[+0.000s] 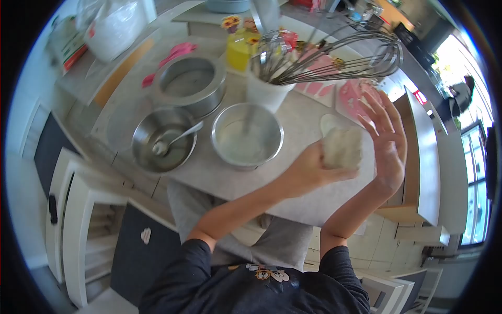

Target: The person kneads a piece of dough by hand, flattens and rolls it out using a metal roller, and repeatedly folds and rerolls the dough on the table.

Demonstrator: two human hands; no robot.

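A pale, blocky lump of dough (pixel 342 148) is held over the right part of the table by my left hand (pixel 306 168), fingers and thumb closed around its near side. To the right of it, my right hand (pixel 388 144) is raised with fingers spread and holds nothing. A round pale piece (pixel 328 123) lies just behind the lump, partly covered by it. Left of my left hand stands a metal bowl (pixel 247 135) with something pale at its bottom. Another metal bowl (pixel 157 137) farther left has a spoon (pixel 185 133) in it.
Behind the bowls are a round metal pan (pixel 191 86), a white container (pixel 266 91) with large whisks (pixel 340 57) leaning out to the right, and a yellow bottle (pixel 240 47). Pink molds (pixel 358 97) lie at the back right. Chairs (pixel 73 204) stand at the left; a person (pixel 461 97) is far right.
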